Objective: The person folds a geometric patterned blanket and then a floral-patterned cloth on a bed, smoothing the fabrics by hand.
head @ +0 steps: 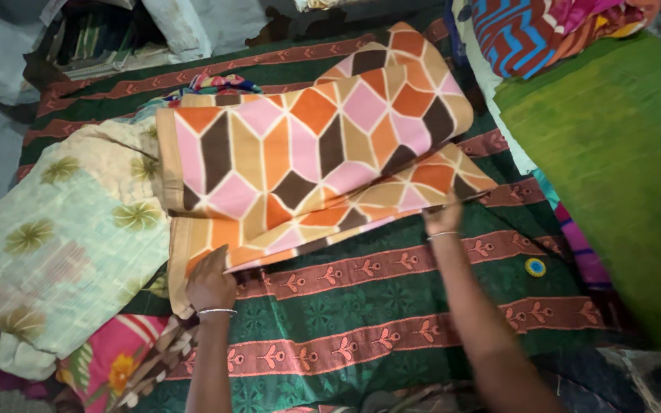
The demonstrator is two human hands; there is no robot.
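Observation:
A thick blanket (307, 145) patterned with orange, pink, brown and tan shapes lies partly folded across a dark green bedspread (376, 306) with pink floral stripes. My left hand (210, 281) grips the blanket's near left edge, fingers curled under the lower layer. At the near right edge, my right hand (444, 219) pinches the fabric. Both wrists wear a thin bangle. The upper fold of the blanket rises toward the far right.
A pale green floral pillow (55, 252) lies at the left. A plain green cloth (613, 168) covers the right side, with a striped multicoloured bundle (537, 30) beyond it. A pink flowered cloth (112, 359) sits near left. A small round yellow-blue object (535, 267) rests on the bedspread.

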